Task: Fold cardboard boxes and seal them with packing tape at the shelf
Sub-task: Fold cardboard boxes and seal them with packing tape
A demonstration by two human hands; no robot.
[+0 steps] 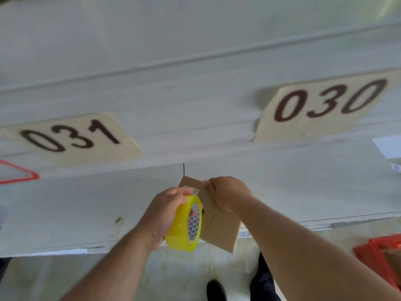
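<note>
Head view: the left hand point(165, 213) grips a yellow packing tape roll point(184, 224), fingers through its core, beside a small flat cardboard box point(221, 231) at the white shelf's point(86, 213) front edge. The right hand point(227, 192) pinches the tape's free end against the box. Labels 031 point(71, 135) and 030 point(327, 101) lie farther back.

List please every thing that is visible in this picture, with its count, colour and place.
tape roll: one, yellow, in the left grip, over the shelf's front edge
cardboard box: one, brown, flat, centre, on the shelf edge
number labels: two, cream with dark digits; 031 at left, 030 at right
shelf: one, pale grey, across the view
crate: one, red, lower right
red-edged sign: one, far left
shoes: black, on the floor, bottom
left hand: holds the roll
right hand: grips the box's top
</note>
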